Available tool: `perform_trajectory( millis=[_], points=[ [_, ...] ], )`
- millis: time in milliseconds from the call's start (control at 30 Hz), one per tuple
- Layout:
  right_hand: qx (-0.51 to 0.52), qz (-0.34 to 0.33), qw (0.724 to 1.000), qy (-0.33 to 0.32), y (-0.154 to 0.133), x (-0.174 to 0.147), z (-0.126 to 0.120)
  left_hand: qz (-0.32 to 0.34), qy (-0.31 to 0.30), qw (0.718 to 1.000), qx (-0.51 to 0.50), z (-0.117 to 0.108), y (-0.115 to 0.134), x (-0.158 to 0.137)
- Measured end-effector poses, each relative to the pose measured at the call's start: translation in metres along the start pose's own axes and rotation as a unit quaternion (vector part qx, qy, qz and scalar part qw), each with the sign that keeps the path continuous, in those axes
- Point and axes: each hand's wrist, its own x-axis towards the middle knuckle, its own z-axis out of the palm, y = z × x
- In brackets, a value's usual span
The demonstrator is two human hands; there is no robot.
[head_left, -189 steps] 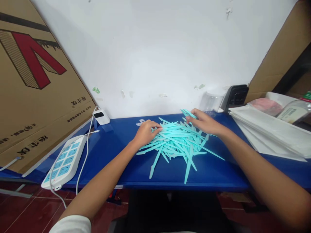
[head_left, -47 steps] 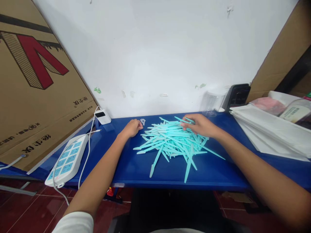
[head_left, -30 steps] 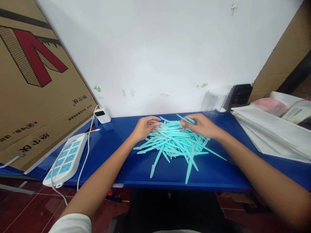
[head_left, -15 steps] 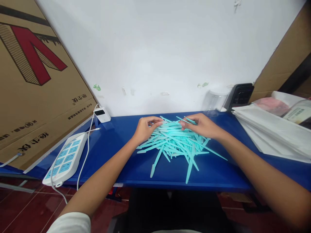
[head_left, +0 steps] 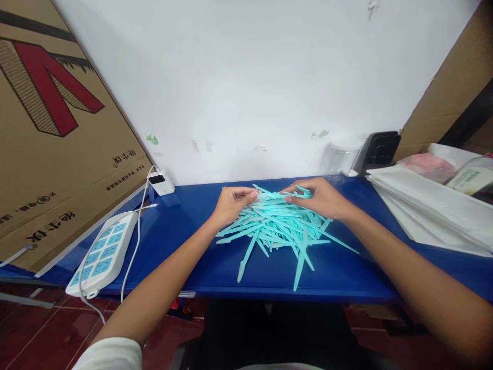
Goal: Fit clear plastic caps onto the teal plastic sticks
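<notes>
A loose pile of turquoise eyebrow razors (head_left: 275, 226), slim sticks with paler capped heads, lies on the blue table (head_left: 181, 241). At the pile's back left, my left hand (head_left: 234, 204) is closed, thumb and index finger pinching the pale end of a razor. My right hand (head_left: 318, 198) is closed at the back right around the handle side of razors, with turquoise tips showing between its fingers. The held razors span the gap between both hands, just above the pile. How many each hand grips is hard to make out.
A white power strip (head_left: 103, 254) with a cable lies at the left, near a small white device (head_left: 160, 182). A clear jar (head_left: 342, 159), a black object (head_left: 379, 151) and white sheets (head_left: 431, 205) stand or lie at the right. A large cardboard box (head_left: 65, 154) rises at the left.
The razor ends at my right hand have shifted, and its fingers have moved slightly. My left hand keeps its pinch in nearly the same place.
</notes>
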Motion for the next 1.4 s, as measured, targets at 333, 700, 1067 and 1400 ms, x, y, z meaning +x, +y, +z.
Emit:
perform_trajectory(
  millis=[333,700,1067,1400],
  points=[
    [-0.002,0.022,1.0,-0.001,-0.004,-0.001,-0.003,0.002,0.0,1.0,-0.005,-0.002,-0.004,0.001],
    [0.016,0.001,0.999,-0.034,0.0,-0.002,0.009,-0.017,-0.026,0.999,-0.04,0.014,-0.003,-0.005],
    [-0.013,0.085,0.996,0.031,0.007,0.002,-0.004,0.007,0.016,0.995,0.095,-0.003,-0.003,0.002],
    [-0.033,0.089,0.996,0.001,0.018,0.001,-0.014,0.131,-0.012,0.937,0.324,-0.006,-0.014,-0.001]
  ],
)
